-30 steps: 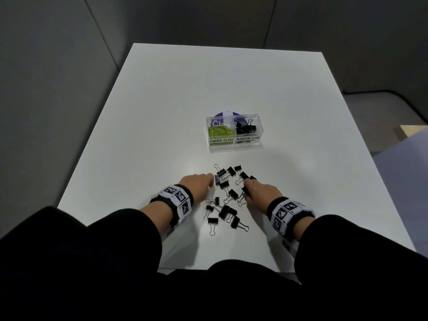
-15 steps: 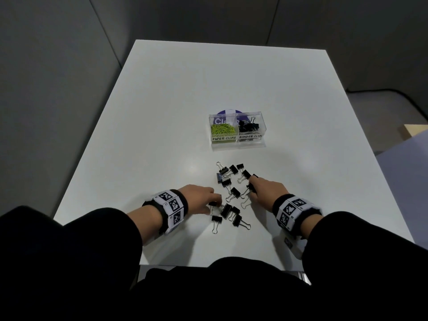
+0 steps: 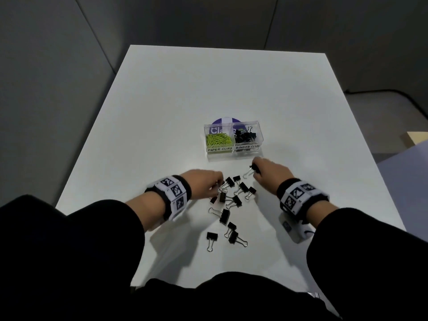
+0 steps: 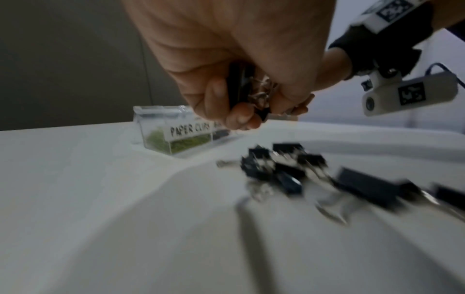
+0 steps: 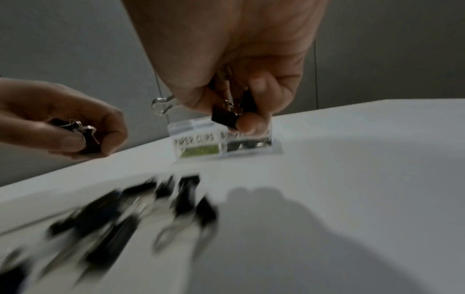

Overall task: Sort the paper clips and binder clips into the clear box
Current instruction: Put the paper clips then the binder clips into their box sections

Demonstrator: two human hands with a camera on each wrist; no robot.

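The clear plastic two-compartment box (image 3: pixel 233 141) sits mid-tabletop: its left compartment holds lime-green wire paper clips (image 3: pixel 218 139), its right one some black steel binder clips (image 3: pixel 245 136). No paper clips show loose (that half looks done). About a dozen loose black binder clips (image 3: pixel 228 205) lie scattered on the white tabletop (image 3: pixel 162 117) near the person. The right hand (image 3: pixel 269 173), grip closed on a few binder clips, is just before the box; the left hand (image 3: pixel 203 183) grips several over the pile
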